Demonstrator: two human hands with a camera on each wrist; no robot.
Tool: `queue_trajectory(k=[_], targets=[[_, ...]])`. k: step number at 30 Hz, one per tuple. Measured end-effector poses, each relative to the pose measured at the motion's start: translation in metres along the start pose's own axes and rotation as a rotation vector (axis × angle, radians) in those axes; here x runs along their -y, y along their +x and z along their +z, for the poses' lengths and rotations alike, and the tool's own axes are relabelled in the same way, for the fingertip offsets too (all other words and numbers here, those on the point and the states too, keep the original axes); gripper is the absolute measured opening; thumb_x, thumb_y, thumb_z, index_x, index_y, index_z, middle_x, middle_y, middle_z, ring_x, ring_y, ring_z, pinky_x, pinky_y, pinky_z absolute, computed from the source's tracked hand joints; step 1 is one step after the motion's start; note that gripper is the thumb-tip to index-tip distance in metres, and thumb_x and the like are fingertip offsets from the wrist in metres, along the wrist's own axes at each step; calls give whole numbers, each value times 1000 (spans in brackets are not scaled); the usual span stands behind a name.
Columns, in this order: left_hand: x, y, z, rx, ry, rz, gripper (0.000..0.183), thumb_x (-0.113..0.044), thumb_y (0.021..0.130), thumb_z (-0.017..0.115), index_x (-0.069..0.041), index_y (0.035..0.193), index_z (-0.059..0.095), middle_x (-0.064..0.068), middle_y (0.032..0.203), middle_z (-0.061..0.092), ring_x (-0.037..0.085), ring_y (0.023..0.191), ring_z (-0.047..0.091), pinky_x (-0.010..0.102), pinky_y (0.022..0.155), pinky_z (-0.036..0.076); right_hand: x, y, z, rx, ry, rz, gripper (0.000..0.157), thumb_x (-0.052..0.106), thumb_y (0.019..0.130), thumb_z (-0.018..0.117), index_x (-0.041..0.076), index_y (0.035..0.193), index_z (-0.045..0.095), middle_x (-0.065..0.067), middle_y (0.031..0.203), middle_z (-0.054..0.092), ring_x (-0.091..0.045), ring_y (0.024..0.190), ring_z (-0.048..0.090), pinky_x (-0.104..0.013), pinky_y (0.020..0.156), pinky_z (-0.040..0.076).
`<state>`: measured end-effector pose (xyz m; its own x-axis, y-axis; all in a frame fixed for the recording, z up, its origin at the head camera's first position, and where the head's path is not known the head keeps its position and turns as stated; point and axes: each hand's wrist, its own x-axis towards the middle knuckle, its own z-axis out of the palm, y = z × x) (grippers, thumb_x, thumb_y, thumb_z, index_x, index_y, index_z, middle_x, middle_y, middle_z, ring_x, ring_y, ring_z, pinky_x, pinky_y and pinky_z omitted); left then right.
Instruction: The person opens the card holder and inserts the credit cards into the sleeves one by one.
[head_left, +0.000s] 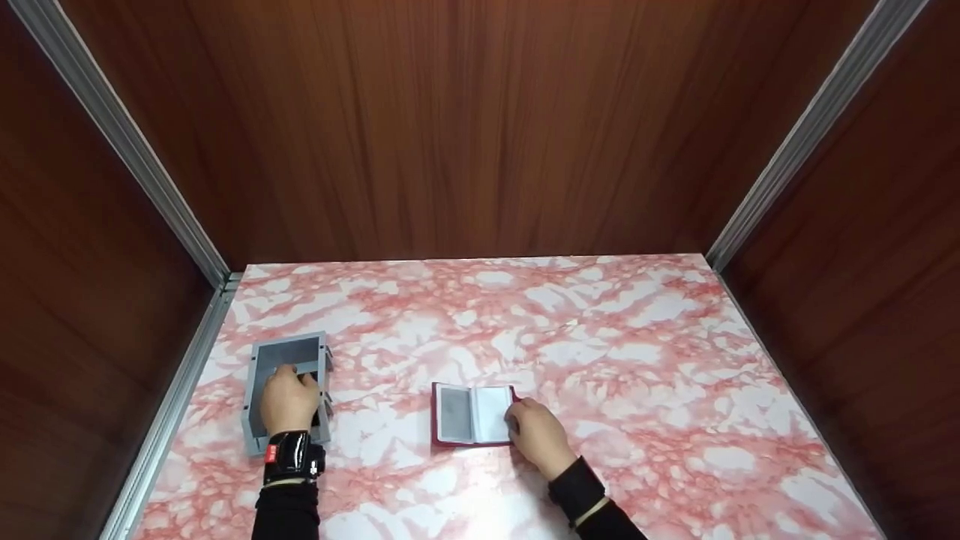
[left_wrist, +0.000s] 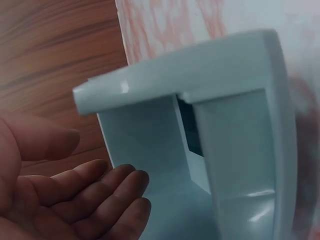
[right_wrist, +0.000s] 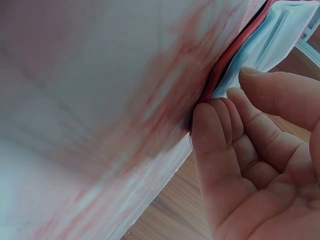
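Observation:
A red card holder [head_left: 474,415] lies spread on the table, its clear plastic sleeves facing up. My right hand [head_left: 538,435] is at its right edge. The right wrist view shows the thumb [right_wrist: 275,92] over the plastic sleeves [right_wrist: 260,47] and curled fingers at the red cover [right_wrist: 222,65], pinching that edge. Over on the left, my left hand [head_left: 289,397] hovers in the mouth of a grey plastic bin [head_left: 255,405]. Its fingers [left_wrist: 117,200] are loosely bent with nothing between them and the thumb, beside the bin's wall [left_wrist: 240,135].
The table [head_left: 645,360] has a red and white marbled top. Brown wood-grain panels [head_left: 465,135] stand at the back and both sides, with metal profiles [head_left: 795,150] along the corners. The bin stands close to the left edge.

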<state>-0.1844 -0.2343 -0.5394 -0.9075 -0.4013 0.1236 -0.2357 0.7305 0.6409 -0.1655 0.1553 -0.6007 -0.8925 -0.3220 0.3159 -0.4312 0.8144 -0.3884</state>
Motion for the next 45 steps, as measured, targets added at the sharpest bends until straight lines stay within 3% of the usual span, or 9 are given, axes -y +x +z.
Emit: queue_trajectory(k=[10, 24, 38, 45], targets=[[11, 4, 3, 81, 79, -46, 33, -14, 96, 49, 17, 105, 56, 39, 99, 60, 54, 89, 59, 62, 77, 45, -1, -2, 1, -24, -11, -24, 20, -5, 70, 78, 5, 81, 65, -3, 78, 55, -26, 71, 60, -38, 63, 51], [20, 6, 5, 205, 92, -103, 31, -13, 94, 47, 15, 104, 54, 38, 103, 60, 53, 93, 59, 61, 78, 47, 0, -1, 0, -1, -3, -15, 18, -3, 72, 78, 5, 82, 65, -3, 78, 55, -24, 70, 60, -37, 63, 51], [28, 4, 7, 241, 105, -148, 27, -13, 90, 47, 11, 93, 60, 33, 99, 64, 50, 86, 62, 59, 73, 48, -1, 0, 0, 5, -13, -5, 18, -2, 73, 78, 6, 82, 65, -2, 77, 54, -23, 69, 59, -37, 63, 50], [28, 5, 6, 276, 105, -134, 30, -14, 92, 44, 12, 100, 57, 34, 105, 61, 49, 91, 61, 58, 77, 48, -1, 0, 0, -4, -16, -8, 17, -3, 72, 77, 6, 81, 65, -2, 76, 53, -23, 68, 59, -37, 62, 50]])
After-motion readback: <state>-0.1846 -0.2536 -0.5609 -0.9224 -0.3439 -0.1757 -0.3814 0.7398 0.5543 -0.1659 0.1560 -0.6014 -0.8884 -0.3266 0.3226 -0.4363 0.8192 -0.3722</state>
